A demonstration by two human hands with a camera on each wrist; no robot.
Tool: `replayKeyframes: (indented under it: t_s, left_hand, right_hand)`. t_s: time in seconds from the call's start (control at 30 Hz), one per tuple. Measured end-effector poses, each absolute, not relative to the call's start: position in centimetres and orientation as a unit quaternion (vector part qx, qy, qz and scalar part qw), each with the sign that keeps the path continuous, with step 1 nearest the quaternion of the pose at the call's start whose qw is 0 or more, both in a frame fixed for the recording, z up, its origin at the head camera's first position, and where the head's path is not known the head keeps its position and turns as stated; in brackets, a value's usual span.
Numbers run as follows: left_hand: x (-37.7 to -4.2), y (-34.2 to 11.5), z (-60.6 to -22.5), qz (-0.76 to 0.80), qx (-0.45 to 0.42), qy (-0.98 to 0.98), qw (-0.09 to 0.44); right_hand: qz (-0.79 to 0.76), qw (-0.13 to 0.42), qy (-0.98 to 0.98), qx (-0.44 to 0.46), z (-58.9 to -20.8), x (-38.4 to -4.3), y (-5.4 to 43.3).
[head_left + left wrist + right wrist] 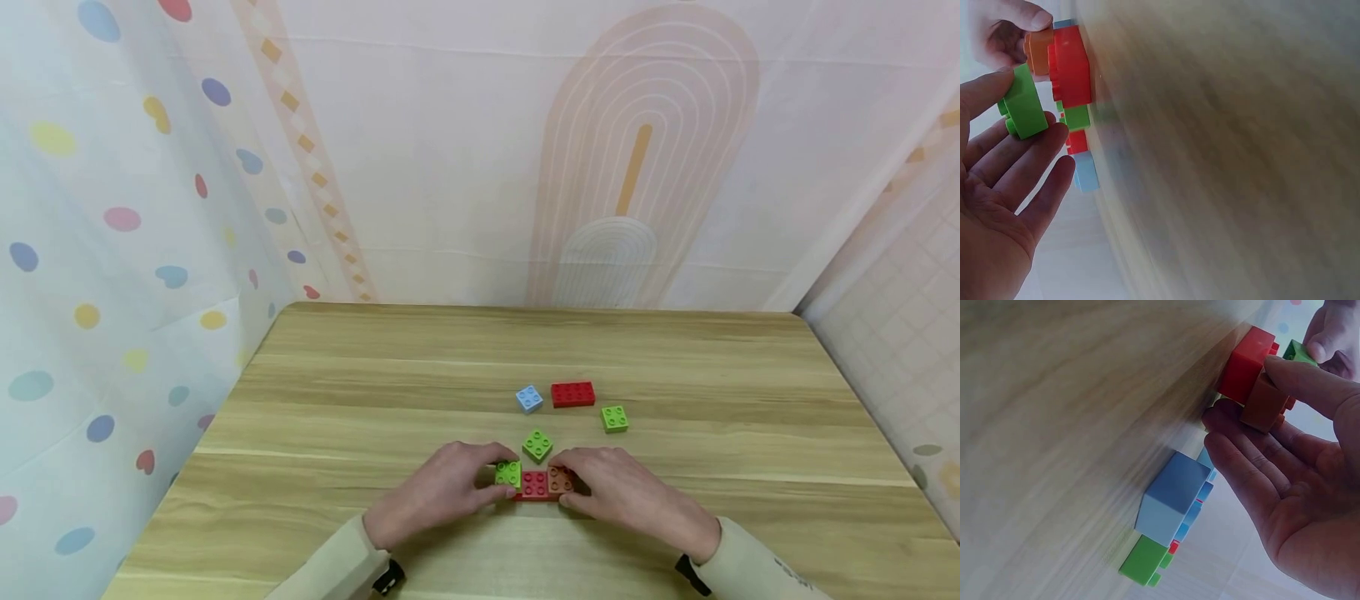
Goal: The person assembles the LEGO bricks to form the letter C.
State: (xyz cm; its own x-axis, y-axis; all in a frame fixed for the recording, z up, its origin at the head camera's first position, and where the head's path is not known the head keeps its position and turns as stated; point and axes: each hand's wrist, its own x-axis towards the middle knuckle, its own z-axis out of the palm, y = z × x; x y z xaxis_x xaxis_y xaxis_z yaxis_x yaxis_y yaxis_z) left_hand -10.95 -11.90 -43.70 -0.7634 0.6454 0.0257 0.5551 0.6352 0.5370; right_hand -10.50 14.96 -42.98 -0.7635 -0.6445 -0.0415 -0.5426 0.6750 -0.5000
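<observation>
My left hand (457,483) pinches a green square toy brick (508,474) between thumb and fingers at the left end of a red long brick (535,485). In the left wrist view, that green brick (1025,103) is slightly tilted and apart from the red brick (1071,67). My right hand (630,492) pinches an orange-brown square brick (559,479) over the right end of the red one. Whether the brown brick (1264,405) is fully pressed onto the studs, I cannot tell. The red brick lies flat on the table, studs up.
Just beyond the hands lies a loose green brick (537,446). Farther back are a light blue brick (528,399), another red brick (573,394) and a green one (614,419). The right wrist view shows a blue brick (1172,497) near my right hand. A wooden table (337,375) meets curtains behind.
</observation>
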Motion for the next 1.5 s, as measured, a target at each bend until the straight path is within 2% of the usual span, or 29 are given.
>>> replayKeyframes:
  t_s: [1.0,1.3,1.5]
  left_hand:
    - [-10.7,-11.1,-44.2,0.25,0.341,0.903,0.081]
    - [-11.3,-11.8,-44.4,0.272,0.342,0.888,0.143]
    - [-11.8,-12.6,-44.7,0.325,0.341,0.862,0.19]
  right_hand:
    - [-0.236,0.122,0.906,-0.33,-42.8,-10.7,14.8]
    - [-0.243,0.135,0.905,-0.321,-42.4,-10.4,15.7]
    - [-0.277,0.063,0.905,-0.318,-41.6,-10.6,17.5]
